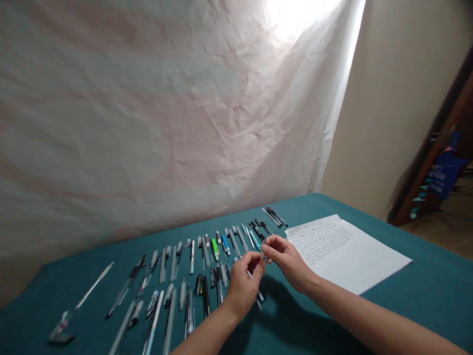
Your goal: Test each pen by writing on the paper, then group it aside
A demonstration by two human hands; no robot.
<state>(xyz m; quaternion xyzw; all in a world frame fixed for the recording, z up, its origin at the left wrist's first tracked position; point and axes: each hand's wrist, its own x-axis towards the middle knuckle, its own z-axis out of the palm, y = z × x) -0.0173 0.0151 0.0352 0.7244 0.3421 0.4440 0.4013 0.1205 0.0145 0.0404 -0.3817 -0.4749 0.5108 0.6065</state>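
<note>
Over the middle of the table my left hand (pixel 244 281) and my right hand (pixel 284 256) meet, fingertips pinched together. Between them is a small translucent piece (pixel 263 256); the fingers cover most of it, so its kind is unclear. Below and left of my hands, pens, caps and barrels lie in loose rows. Among them are a green highlighter (pixel 215 249), a blue-capped pen (pixel 225 244) and a black pen (pixel 206 296). Part of a thin pale pen piece (pixel 259 294) shows just beneath my left hand.
Handwritten white sheets (pixel 354 256) lie right of my hands on the green tablecloth (pixel 424 291). Several dark pens (pixel 275 217) sit at the back. A thin white pen (pixel 95 284) and a clear cap (pixel 62 328) lie far left. A pale curtain (pixel 166 123) hangs behind.
</note>
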